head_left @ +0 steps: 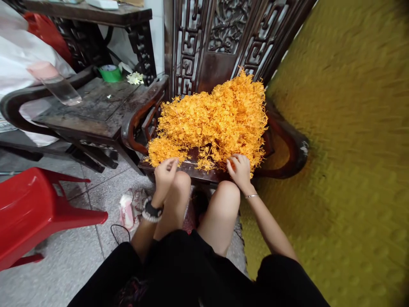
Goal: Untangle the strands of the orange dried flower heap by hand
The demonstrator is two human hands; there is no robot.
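Observation:
A large heap of orange artificial flower sprigs (212, 115) covers most of the seat of a dark carved wooden chair. My left hand (165, 170) is at the heap's front left, above my knee, with its fingers drawn together beside a smaller orange clump (166, 149). Anything in that pinch is too small to make out. At the front right, my right hand (240, 170) curls its fingers around some sprigs at the edge of the heap. Part of the dark seat (193, 155) shows between the hands.
To the left, a dark side table (96, 102) carries a green tape roll (110, 73), pale flowers (135, 78) and a clear bottle (60, 87). A red plastic stool (28, 209) stands lower left. A small bag (129, 209) lies on the floor. Yellow-green textured sheeting (345, 170) spans the right side.

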